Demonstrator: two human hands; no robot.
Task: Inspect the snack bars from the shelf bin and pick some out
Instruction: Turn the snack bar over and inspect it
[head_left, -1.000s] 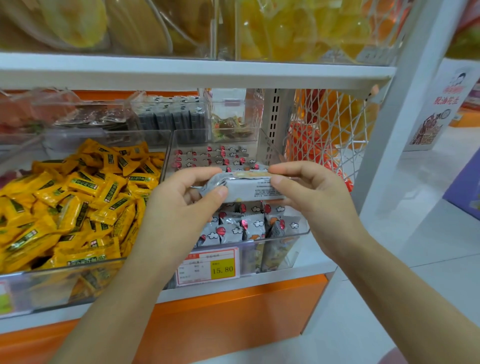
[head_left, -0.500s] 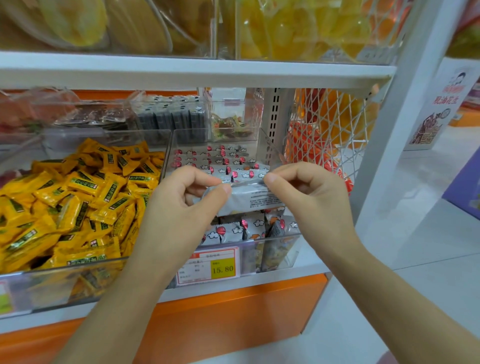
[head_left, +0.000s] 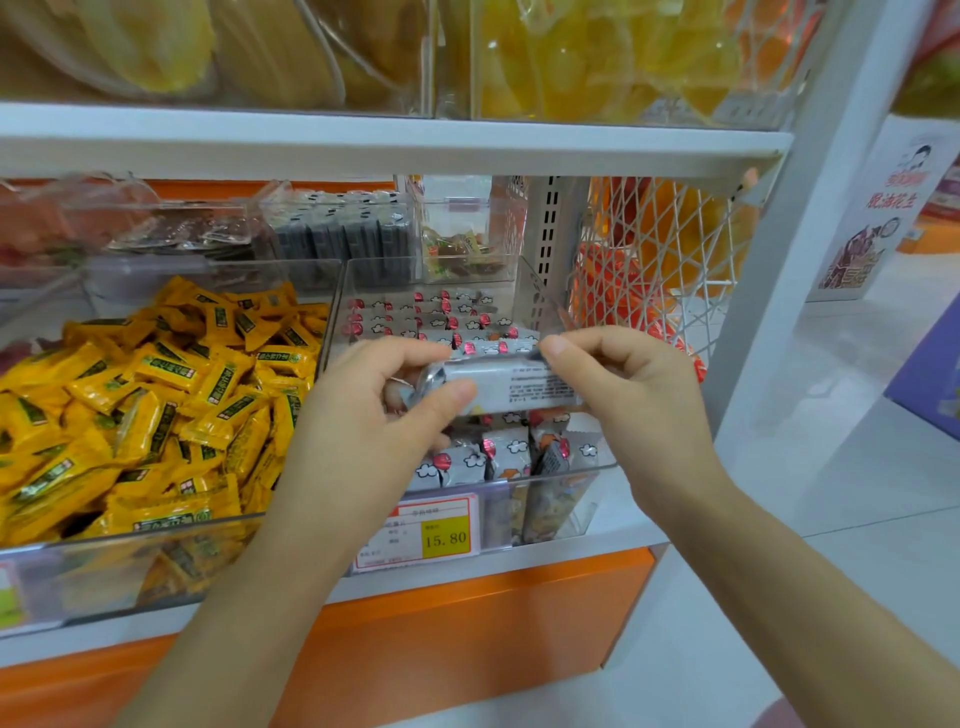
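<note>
A white-wrapped snack bar (head_left: 511, 384) hangs level over the clear shelf bin (head_left: 550, 504), its printed back side facing me. My left hand (head_left: 374, 410) pinches its left end between thumb and fingers. My right hand (head_left: 628, 384) pinches its right end, thumb on the top edge. Below and behind it the bin holds several more white bars (head_left: 467, 462) printed with red dots and clouds. A price tag (head_left: 423, 532) reading 15.80 sits on the bin's front wall.
A bin of yellow wrapped snacks (head_left: 156, 410) stands to the left. Smaller clear bins (head_left: 343, 234) line the back of the shelf. A white shelf board (head_left: 395, 143) runs overhead. A white wire basket (head_left: 654, 260) with orange packs hangs to the right.
The bar has turned slightly in my fingers and dipped a little lower over the bin. Both hands kept their hold on its ends.
</note>
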